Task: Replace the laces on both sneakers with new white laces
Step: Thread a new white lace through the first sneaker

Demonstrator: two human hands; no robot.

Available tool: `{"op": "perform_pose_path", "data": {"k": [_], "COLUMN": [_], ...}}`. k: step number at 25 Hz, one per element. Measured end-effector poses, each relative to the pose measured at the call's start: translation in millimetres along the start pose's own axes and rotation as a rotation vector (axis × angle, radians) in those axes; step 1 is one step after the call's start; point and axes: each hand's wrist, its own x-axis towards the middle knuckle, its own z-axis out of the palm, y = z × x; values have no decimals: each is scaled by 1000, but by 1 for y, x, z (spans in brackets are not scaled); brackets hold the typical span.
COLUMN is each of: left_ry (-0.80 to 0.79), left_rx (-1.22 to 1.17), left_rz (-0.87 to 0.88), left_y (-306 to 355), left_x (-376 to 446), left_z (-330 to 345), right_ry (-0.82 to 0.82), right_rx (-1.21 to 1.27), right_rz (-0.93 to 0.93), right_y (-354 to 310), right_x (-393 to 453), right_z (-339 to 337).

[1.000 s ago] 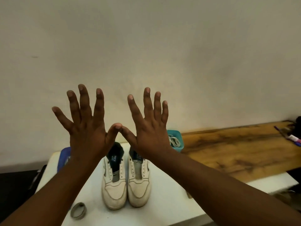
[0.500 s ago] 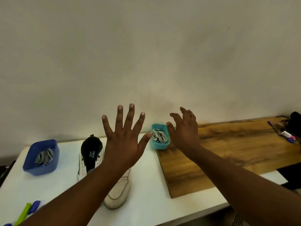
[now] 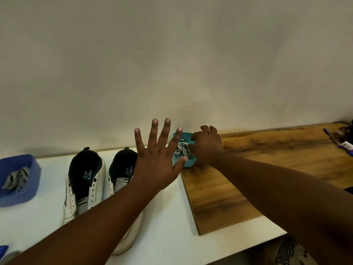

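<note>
On the white table, your two unlaced sneakers are waiting bare-eyeleted while your left hand is hovering, fingers spread wide, and your right hand is curling into the new laces inside the teal tub, lacing apparently still all ahead.

Head view. White table along a plain wall; wooden board on its right part. Two white sneakers, unlaced, tongues dark, stand side by side at lower left centre. Left hand is raised at frame centre, fingers spread and straight, holding nothing. Right hand reaches into the teal tub at the board's far left corner, fingers curled at the white laces; actual grip not discernible. Blue tub at left edge holds grey laces. Pens at far right.
</note>
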Motion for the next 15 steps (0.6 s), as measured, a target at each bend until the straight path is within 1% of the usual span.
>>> {"op": "perform_pose_path", "data": {"k": [5,11,15], "left_ry": [-14,-115,-151], "left_rx": [-6,3,4], "left_rz": [6,27,12], "left_y": [9,19,17], "left_x": [13,21,18], "left_z": [19,37,40], "right_ry": [-90,-155,-170], "right_rx": [-77,-102,-111], "right_rz": [12,20,39], "right_y": [-4,-13,-15], "right_x": [11,20,20], "right_z": [20,20,17]}}
